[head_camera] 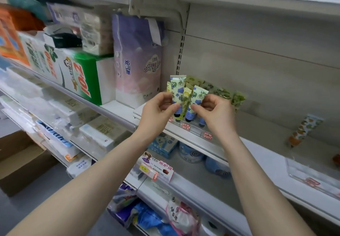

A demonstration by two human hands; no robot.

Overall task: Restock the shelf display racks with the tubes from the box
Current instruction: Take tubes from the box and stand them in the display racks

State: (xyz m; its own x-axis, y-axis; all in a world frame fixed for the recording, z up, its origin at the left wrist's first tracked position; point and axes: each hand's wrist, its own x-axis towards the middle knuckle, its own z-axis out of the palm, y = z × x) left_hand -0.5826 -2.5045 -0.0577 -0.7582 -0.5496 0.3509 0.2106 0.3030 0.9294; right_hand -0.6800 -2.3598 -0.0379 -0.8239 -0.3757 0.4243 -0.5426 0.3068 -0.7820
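Box (16,160): open cardboard, on the floor far left, well apart from the hands.
Left hand (158,107): pinching a blue-flowered tube (177,92), cap down, at the shelf (257,149) front edge.
Right hand (215,110): pinching a second blue tube (197,96) just beside it.
Green tubes (220,91): in a row behind the hands.
Orange tube (303,131): alone, far right.

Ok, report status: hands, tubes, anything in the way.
Left hand pinches left blue-flowered tube; right hand pinches right blue-flowered tube. Both upright, caps down, at shelf front. Green-leaf tubes crowd close behind.
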